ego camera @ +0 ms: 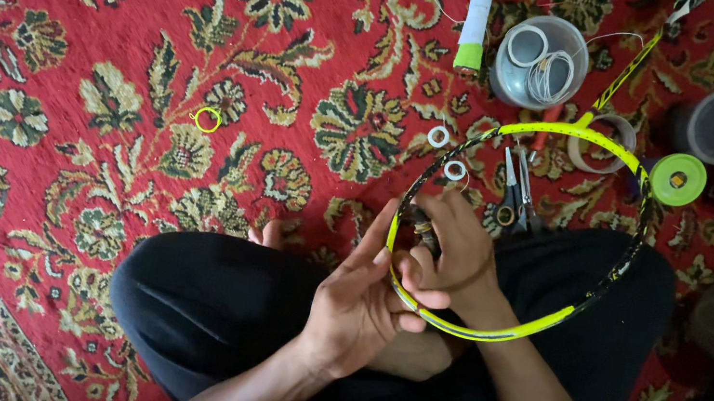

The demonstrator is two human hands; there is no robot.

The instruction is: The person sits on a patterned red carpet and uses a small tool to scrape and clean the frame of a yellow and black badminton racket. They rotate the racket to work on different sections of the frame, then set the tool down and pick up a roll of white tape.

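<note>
where the red carpet [97,8] spreads, both hands seemingly grip a racket frame [540,326].

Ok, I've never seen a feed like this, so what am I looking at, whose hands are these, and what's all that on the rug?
This is one camera worn on a person's head, looking down at their lap as they sit cross-legged on a red floral carpet. No machine here: both bare hands are theirs. The left hand and right hand hold the rim of an unstrung yellow-and-black racket frame. On the carpet lie a clear plastic tub holding coiled string, small scissors, two white tape rings, a green tape roll and a small yellow ring.
</note>
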